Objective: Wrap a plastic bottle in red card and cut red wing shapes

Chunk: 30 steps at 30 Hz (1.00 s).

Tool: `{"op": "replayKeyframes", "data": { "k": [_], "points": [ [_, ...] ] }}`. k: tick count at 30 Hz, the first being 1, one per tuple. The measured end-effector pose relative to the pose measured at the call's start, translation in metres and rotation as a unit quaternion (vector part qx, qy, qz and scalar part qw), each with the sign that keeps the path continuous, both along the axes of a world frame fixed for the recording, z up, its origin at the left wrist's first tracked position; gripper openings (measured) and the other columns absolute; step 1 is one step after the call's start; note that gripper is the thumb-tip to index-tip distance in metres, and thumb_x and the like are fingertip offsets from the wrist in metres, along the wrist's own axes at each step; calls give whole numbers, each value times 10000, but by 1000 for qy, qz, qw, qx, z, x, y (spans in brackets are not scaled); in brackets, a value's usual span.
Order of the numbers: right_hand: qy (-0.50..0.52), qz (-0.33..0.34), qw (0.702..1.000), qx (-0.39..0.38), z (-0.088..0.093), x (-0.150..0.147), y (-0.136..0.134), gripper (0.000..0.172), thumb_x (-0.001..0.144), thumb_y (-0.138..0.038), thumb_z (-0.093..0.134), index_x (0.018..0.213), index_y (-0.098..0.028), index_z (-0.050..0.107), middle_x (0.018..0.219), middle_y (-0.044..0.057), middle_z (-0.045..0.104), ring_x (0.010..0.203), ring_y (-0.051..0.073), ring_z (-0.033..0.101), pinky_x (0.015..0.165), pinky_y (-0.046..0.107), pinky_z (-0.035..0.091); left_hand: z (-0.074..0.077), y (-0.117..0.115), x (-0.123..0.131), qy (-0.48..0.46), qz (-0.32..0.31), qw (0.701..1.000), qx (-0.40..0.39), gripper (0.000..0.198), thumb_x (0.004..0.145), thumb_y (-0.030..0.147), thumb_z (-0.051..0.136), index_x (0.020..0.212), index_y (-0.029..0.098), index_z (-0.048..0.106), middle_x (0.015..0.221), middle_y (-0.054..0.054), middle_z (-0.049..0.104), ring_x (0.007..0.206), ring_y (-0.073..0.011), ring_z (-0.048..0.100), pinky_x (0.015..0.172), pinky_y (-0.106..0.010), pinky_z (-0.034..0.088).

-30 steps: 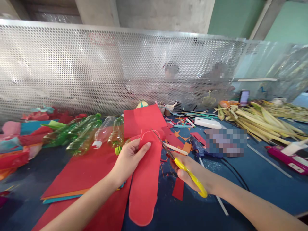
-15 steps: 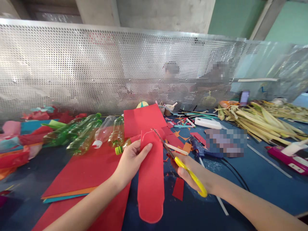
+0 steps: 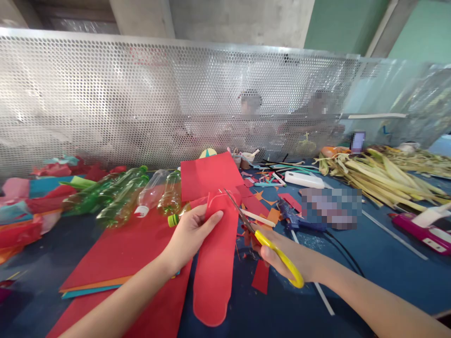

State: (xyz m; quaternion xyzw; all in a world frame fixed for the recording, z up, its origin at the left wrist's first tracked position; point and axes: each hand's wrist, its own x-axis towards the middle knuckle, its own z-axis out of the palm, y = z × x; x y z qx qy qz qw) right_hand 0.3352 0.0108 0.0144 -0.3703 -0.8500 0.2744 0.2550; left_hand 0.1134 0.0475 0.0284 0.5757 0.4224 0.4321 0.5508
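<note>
My left hand (image 3: 192, 234) pinches a long red paper strip (image 3: 214, 267) near its upper end, thumb on top. The strip's lower end is rounded and hangs toward me. My right hand (image 3: 276, 253) is closed around the yellow handles of a pair of scissors (image 3: 273, 249). Its blades point up and left, slightly apart, at the strip's upper end, where a pale curved line shows on the paper. Behind the blade tips is a wide red sheet (image 3: 209, 176); whether it is joined to the strip I cannot tell.
Green and clear plastic bottles (image 3: 123, 199) lie at left on stacked coloured sheets (image 3: 116, 244). Paper scraps (image 3: 257, 204), a blue glue gun (image 3: 296, 220) with a black cord and dried husks (image 3: 380, 176) are to the right. A perforated metal panel (image 3: 141, 103) borders the back.
The lower end of the red strip has swung a little to the left. Both hands stay almost in place, the left still on the strip and the right on the scissors.
</note>
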Motion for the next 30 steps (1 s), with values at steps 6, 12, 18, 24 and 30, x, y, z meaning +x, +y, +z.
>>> {"op": "replayKeyframes", "data": {
  "k": [6,12,18,24,30],
  "points": [
    [20,20,999,-42,-2,-1,1,673,922,-691,141,1057,-156,527,756,75,565,813,243,586,862,391,464,-1,2,0,7,-6,1000,9,309,731,507,710,802,207,690,739,-4,730,692,-185,686,589,-246,559],
    [69,17,996,-45,-16,-3,6,705,886,-745,133,1053,-175,512,766,63,553,749,215,574,774,354,484,-3,0,2,1,16,1000,6,341,697,531,729,770,202,678,737,-12,728,664,-177,671,575,-242,554],
    [76,9,997,-27,-15,-4,5,676,902,-722,163,1048,-179,537,775,75,582,775,232,591,778,362,492,-3,-4,6,-29,20,999,-5,346,677,531,744,794,212,680,729,-15,735,676,-201,695,600,-274,578],
    [62,5,998,-12,-9,-6,4,635,925,-686,177,1019,-186,557,746,67,596,742,229,607,748,345,499,-3,-6,8,-49,17,999,-17,359,676,522,748,856,220,682,765,-21,745,742,-232,711,647,-309,592],
    [55,-4,998,6,-10,-7,4,604,944,-650,164,1016,-189,549,753,65,590,709,221,593,742,345,496,-11,-3,9,-40,30,999,-3,371,693,539,729,843,205,664,715,-2,716,676,-198,690,622,-294,581]
  ]
}}
